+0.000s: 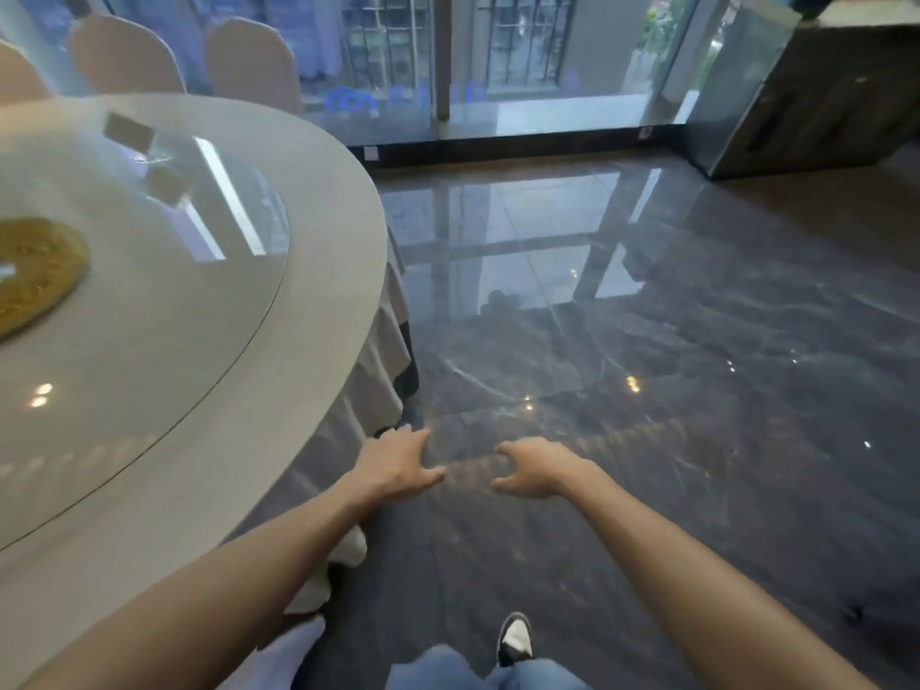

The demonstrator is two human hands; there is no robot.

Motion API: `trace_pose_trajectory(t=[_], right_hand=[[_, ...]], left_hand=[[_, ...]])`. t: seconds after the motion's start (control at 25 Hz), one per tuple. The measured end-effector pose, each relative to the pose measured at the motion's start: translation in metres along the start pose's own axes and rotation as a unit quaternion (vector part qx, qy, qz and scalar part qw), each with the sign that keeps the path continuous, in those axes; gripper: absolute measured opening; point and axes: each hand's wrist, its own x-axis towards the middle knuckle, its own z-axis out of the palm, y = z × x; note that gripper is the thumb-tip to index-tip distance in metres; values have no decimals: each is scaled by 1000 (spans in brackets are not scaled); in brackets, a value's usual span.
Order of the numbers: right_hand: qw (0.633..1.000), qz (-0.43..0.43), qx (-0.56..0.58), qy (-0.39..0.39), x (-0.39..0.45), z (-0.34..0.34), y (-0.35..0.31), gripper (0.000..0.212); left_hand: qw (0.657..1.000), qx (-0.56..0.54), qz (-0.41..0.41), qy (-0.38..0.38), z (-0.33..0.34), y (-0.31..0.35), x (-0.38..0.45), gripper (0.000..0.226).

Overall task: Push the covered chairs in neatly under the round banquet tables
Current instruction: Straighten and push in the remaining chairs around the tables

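A round banquet table (328, 201) with a pale cloth and a glass turntable fills the left side. Three covered chairs stand behind it at the top left, among them one (124, 54) beside another (256, 62), both close to the table's far edge. A white chair cover (298, 644) shows low down by my left forearm, next to the table skirt. My left hand (398, 463) and my right hand (535, 468) reach forward over the floor, fingers loosely spread, holding nothing. The left hand is just beside the table skirt.
Glossy dark marble floor (647, 366) stretches ahead and to the right. Glass windows and a door (498, 67) line the far wall. A dark wooden cabinet (821, 102) stands at the top right. My shoe (515, 637) and jeans show at the bottom.
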Motion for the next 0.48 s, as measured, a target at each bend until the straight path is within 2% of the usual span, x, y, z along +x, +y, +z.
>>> trace_pose_trajectory(t=[0.08, 0.2, 0.36, 0.48], right_hand=[[998, -27, -20, 45, 39, -53, 26, 71], [994, -72, -35, 77, 110, -122, 59, 70], [991, -103, -54, 61, 224, -201, 92, 71], [991, -107, -53, 66, 319, -268, 116, 70]], left_hand=[[998, 9, -15, 55, -32, 13, 48, 75], [995, 6, -48, 92, -70, 21, 129, 79], [992, -3, -70, 106, -107, 8, 258, 77], [993, -40, -73, 89, -143, -10, 371, 73]])
